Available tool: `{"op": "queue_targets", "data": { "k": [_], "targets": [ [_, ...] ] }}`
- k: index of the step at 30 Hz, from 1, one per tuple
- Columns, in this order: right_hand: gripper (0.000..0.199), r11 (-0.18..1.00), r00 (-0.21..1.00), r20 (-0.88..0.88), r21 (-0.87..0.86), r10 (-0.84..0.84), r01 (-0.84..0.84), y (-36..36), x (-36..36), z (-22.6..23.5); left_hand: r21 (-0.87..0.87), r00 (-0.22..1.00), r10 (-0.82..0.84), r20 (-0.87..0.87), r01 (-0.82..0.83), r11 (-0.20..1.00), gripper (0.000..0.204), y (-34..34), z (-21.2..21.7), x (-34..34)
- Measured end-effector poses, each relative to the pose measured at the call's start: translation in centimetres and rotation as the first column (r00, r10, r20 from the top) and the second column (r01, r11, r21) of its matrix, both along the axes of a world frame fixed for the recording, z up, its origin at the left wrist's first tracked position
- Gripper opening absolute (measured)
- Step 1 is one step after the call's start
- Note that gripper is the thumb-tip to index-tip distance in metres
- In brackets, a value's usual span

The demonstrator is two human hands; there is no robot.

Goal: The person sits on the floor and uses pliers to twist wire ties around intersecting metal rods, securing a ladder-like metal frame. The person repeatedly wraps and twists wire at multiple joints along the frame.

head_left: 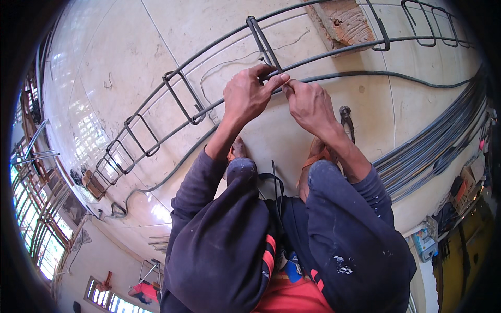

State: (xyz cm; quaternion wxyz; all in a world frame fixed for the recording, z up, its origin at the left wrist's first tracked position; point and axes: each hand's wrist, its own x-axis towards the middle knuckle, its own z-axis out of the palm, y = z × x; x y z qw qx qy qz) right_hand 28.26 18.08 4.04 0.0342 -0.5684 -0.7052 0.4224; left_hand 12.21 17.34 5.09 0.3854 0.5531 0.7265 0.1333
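Note:
A long cage of dark steel reinforcing bars [334,54] with bent square stirrups [176,94] stretches across the floor in front of me. My left hand [247,95] is closed at the near bar, its fingers curled round it where one upright stirrup [262,43] meets it. Close beside it, my right hand [313,106] is pinched shut, fingertips almost touching the left thumb. Whatever it pinches is too small to make out. A loose steel bar [376,73] passes just under my hands. Pincers [346,121] with dark jaws lie by my right wrist.
A rough wooden block [344,23] sits under the cage at the far side, and another block [94,184] at its left end. A bundle of steel rods [433,141] lies at the right. Thin wire [214,67] curls on the pale tiles. My feet are below my hands.

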Motion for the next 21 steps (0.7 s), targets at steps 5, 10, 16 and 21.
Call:
{"op": "queue_targets", "data": {
  "k": [5,10,16,21],
  "targets": [
    [0.028,0.999,1.000,-0.019,0.035,-0.009,0.010,0.0,0.1,-0.1,0.031,0.999,0.050,0.007,-0.051,0.998,0.047,0.1,-0.1,0.3],
    [0.024,0.991,0.995,-0.068,0.103,-0.076,0.083,-1.7,1.1,0.8,0.062,0.992,0.122,0.020,-0.123,0.990,0.045,-0.4,-0.2,1.0],
    [0.019,0.974,1.000,-0.026,0.227,0.017,-0.011,-1.8,1.1,4.0,0.028,0.985,0.170,0.034,-0.171,0.985,0.049,-0.5,-0.1,0.9],
    [0.010,0.749,0.849,0.266,0.399,0.457,-0.529,3.2,2.7,6.0,0.152,0.985,0.169,-0.016,-0.165,0.975,0.046,-1.0,-1.1,1.0]
  ]
}}
